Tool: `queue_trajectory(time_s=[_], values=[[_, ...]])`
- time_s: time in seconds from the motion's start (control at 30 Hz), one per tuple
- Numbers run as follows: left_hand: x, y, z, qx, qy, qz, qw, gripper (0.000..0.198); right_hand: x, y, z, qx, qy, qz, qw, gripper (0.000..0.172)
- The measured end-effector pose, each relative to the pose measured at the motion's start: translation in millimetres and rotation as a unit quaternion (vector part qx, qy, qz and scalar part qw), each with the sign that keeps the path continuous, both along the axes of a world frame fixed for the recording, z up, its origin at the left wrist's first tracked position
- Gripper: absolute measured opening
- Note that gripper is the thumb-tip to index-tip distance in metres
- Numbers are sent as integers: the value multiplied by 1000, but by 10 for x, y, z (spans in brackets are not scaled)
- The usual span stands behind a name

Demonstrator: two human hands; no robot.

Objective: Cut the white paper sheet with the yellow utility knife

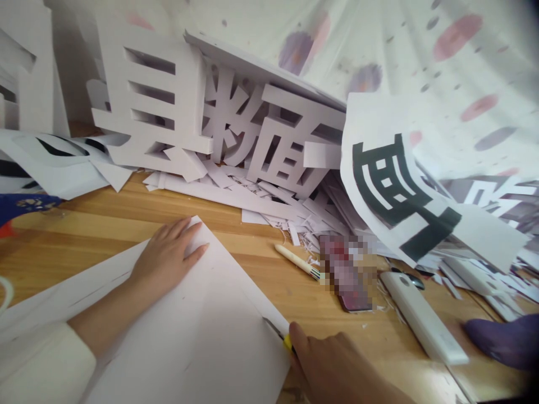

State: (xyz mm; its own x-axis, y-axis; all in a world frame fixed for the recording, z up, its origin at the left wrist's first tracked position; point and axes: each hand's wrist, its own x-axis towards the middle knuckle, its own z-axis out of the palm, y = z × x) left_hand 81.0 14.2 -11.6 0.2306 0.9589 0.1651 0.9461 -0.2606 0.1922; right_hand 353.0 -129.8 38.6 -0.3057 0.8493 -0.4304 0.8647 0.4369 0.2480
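both hands were on the cut: the left hand (168, 255) lay flat, pressing the white foam board (197, 331) to the counter (126, 216), while the right hand (337, 365) gripped a yellow utility knife (280, 335) at the board's right edge, so the cut seemed under way and needed steady pressure.

Large white cut-out characters (219, 129) leaned at the back of the wooden table (105, 219), above paper scraps (295, 216). A pen (297, 261), a phone (349, 275) and a printed sheet (404, 191) lay nearby.
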Motion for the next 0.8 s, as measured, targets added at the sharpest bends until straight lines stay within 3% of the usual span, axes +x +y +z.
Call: queue_trajectory(time_s=[0.17, 0.3, 0.4, 0.63, 0.8], values=[[3, -2, 8, -15, 3, 9, 1000, 55, 40, -12, -70, -30, 2, -9, 999, 31], [3, -3, 13, -15, 4, 9, 1000, 55, 28, -21, -94, -47, 1, -18, 999, 18], [2, 0, 10, -13, 5, 6, 1000, 56, -20, -15, -40, -45, 2, -18, 999, 11], [-5, 5, 0, -11, 3, 9, 1000, 56, -150, 36, 137, -53, -8, -25, 998, 13], [-5, 5, 7, -13, 6, 10, 1000, 56, -86, -3, 92, -39, -8, -22, 999, 10]])
